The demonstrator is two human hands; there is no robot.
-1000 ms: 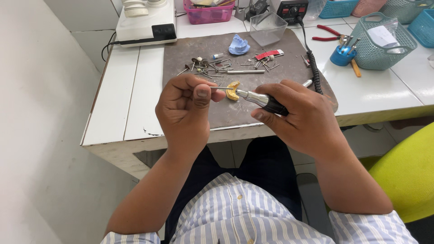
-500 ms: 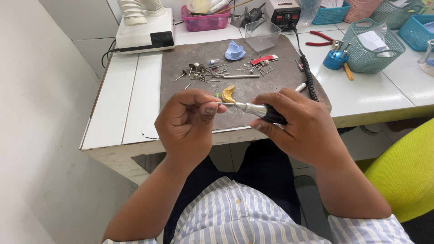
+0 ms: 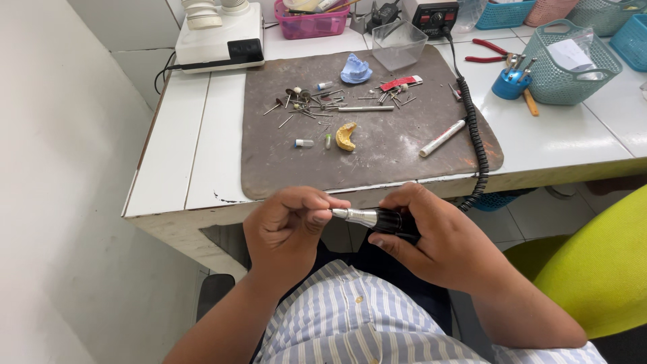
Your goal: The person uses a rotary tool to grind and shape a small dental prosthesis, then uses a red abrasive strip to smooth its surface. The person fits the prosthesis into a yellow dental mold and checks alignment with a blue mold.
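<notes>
- The handpiece (image 3: 374,219) lies level, just off the desk (image 3: 168,168) front edge; the right hand (image 3: 431,236) grips its dark body.
- Its silver nose points left; the left hand (image 3: 290,226), nearer, pinches the tip.

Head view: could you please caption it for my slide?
Right hand grips a rotary handpiece while left hand pinches its tip.

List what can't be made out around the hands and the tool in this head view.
- Tip of the rotary tool: covered by the left hand fingers; whether a bit sits in it cannot be told.
- Tool's rear end: hidden inside the right hand.
- Small bits on the brown mat: too small to tell apart.
- Pink basket: cut off by the top edge.
</notes>
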